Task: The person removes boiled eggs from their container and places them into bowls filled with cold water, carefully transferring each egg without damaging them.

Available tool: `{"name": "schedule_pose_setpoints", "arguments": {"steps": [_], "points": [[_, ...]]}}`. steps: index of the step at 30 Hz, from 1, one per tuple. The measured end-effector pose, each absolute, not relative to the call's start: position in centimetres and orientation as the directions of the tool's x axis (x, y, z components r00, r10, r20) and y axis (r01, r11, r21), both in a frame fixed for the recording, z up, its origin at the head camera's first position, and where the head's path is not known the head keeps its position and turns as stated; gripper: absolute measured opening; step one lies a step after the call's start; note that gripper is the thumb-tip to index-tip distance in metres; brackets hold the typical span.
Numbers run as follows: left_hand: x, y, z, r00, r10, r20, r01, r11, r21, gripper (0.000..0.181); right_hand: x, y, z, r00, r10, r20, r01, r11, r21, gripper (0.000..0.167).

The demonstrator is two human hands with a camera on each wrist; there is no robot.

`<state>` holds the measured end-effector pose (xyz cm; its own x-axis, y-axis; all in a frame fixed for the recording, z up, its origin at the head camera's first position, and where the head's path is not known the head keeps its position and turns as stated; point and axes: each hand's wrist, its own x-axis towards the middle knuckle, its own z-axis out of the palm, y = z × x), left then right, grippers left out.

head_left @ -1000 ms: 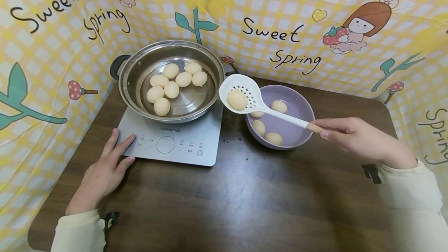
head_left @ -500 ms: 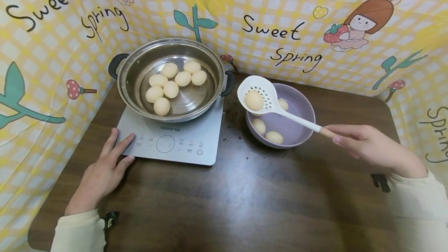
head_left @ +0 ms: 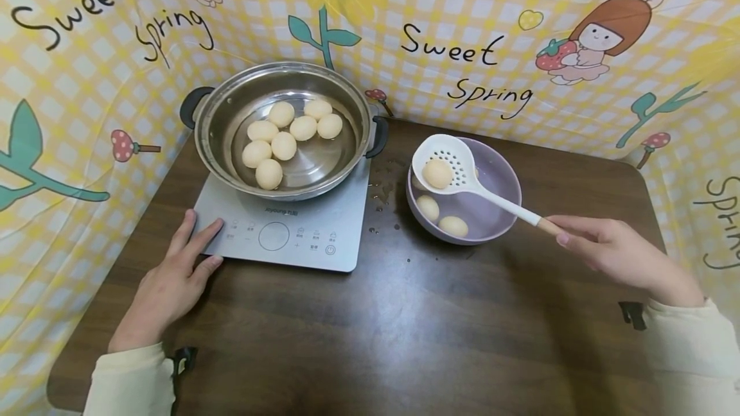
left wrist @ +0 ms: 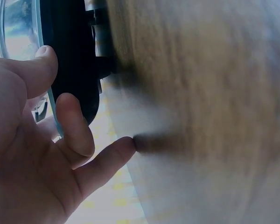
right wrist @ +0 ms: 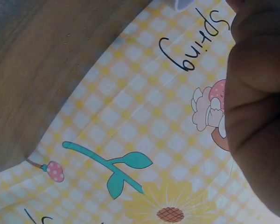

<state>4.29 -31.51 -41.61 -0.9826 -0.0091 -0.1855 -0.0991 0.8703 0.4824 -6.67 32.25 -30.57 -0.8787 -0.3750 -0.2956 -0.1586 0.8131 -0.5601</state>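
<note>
The right hand grips the wooden handle end of a white slotted ladle. One egg lies in the ladle's bowl, over the left side of a purple bowl that holds several eggs. At the near left corner of a white induction cooker, the left hand rests with fingers spread; in the left wrist view this hand touches the cooker's edge. A steel pot with several eggs stands on the cooker. In the right wrist view the right hand shows only in part.
The dark wooden table carries water drops between the cooker and the purple bowl. Checkered cloth with printed flowers hangs behind and at both sides. The pot's black handles stick out left and right.
The ladle with its egg has moved right, from beside the pot's rim to over the purple bowl, and the right hand has moved right with it. The left hand has stayed in place.
</note>
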Motion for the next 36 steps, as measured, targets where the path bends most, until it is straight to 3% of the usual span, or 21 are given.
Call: {"name": "schedule_pose_setpoints", "arguments": {"steps": [11,20,33,36], "points": [[4.1,-31.6,-41.8,-0.985,-0.005,-0.174,-0.089,0.875,0.475,0.061,-6.9,33.1,-31.7,-0.929,-0.352,-0.114,-0.292,0.886,-0.361,0.044],[4.0,-31.7,-41.9,-0.984,-0.009,-0.175,-0.093,0.874,0.476,0.061,-6.9,34.1,-32.5,-0.923,-0.348,0.166,-0.383,0.877,-0.29,0.044],[4.2,-31.7,-41.9,-0.984,-0.008,-0.178,-0.093,0.874,0.477,0.061,-6.8,33.4,-32.0,-0.929,-0.321,0.184,-0.365,0.873,-0.324,0.047],[4.2,-31.6,-41.8,-0.985,-0.008,-0.171,-0.089,0.875,0.475,0.061,-6.9,33.0,-31.8,-0.944,-0.3,0.139,-0.331,0.866,-0.376,0.045]]}}
